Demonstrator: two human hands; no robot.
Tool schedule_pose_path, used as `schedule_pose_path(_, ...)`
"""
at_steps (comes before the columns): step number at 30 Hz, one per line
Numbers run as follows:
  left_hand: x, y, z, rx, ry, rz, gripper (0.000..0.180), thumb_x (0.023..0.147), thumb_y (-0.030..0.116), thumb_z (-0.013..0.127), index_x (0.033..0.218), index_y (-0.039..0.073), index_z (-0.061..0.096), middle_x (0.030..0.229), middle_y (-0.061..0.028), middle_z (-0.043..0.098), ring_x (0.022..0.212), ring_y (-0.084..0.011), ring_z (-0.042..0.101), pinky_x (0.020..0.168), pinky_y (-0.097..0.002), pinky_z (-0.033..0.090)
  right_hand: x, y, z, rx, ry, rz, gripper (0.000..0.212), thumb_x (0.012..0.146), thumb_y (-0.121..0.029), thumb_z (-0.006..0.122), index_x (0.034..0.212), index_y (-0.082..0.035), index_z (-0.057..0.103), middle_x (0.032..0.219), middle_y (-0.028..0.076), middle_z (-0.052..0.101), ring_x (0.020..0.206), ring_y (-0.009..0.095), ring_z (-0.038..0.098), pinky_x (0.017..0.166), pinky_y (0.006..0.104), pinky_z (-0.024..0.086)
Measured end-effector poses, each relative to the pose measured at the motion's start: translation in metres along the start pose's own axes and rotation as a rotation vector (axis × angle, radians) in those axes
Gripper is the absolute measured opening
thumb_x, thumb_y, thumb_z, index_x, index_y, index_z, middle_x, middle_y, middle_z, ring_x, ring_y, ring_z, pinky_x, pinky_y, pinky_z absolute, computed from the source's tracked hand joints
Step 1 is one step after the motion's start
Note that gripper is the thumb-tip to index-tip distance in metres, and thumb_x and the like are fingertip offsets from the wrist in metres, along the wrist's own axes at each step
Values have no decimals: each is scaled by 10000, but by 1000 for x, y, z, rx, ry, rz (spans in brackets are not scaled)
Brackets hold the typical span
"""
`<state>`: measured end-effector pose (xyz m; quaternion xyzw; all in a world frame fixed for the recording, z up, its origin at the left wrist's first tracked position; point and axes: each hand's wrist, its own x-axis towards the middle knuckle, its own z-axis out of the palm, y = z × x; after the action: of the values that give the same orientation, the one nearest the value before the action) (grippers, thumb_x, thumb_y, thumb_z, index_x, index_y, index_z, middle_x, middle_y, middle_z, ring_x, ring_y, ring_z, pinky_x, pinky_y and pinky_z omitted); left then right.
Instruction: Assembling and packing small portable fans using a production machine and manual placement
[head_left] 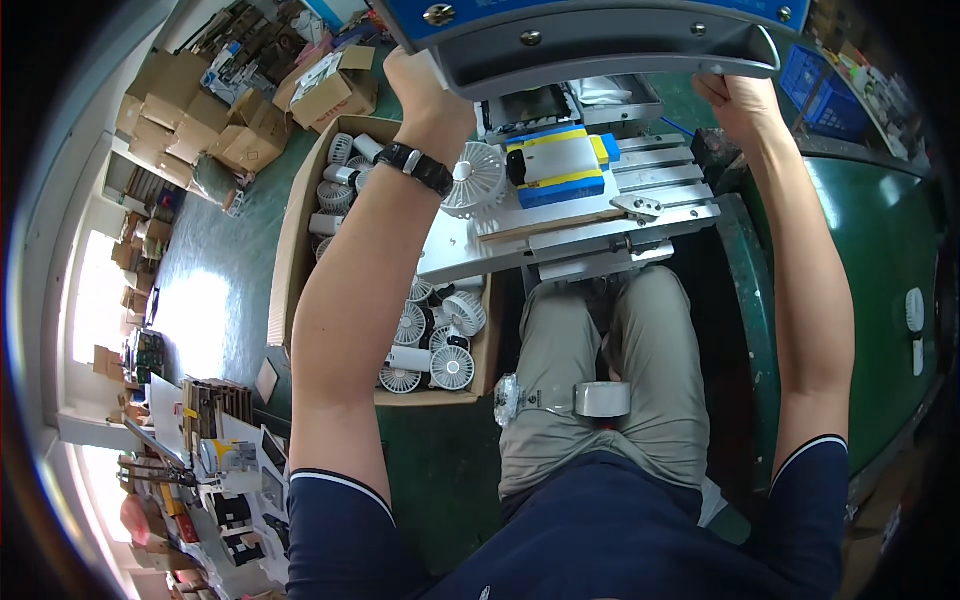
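Observation:
A white handheld fan (473, 182) lies on the metal machine bed, its handle resting in a blue and yellow fixture (562, 190). Over the far side of the bed hangs a blue and grey machine head (610, 55). My left hand (428, 88) is raised at the left end of the machine head, which hides its fingers. At the other end, my right hand (738, 100) is held up with its fingers curled in, close under the head's edge. Whatever those fingers may grip is hidden.
Left of the bed, a cardboard box (283, 270) holds many white fans. A roll of tape (603, 399) and a clear-wrapped roll (507, 400) rest on my lap. Another fan (915, 312) lies on the green table (860, 400) at right. A blue crate (810, 85) stands beyond.

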<state>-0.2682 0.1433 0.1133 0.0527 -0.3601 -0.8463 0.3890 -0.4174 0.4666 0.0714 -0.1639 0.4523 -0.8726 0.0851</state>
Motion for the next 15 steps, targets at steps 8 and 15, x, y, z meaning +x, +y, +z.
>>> schedule_pose_path(8, 20, -11, 2, 954, -55, 25, 293, 1149, 334, 512, 1324, 123, 615, 1335, -73, 667, 1135, -217, 641, 998, -359, 517, 12, 0, 0, 160, -177, 3, 88, 982, -185, 735, 932, -127, 693, 620, -66, 470, 513, 33, 318, 475, 237, 217)
schedule_pose_path(15, 21, -3, 10, 777, 11, -20, 284, 1133, 308, 543, 1312, 99, 615, 1284, -77, 680, 1095, -215, 645, 965, -357, 524, 19, 3, -2, 405, -425, 57, 94, 1002, -184, 704, 927, -156, 654, 618, -61, 457, 507, 36, 309, 470, 244, 215)
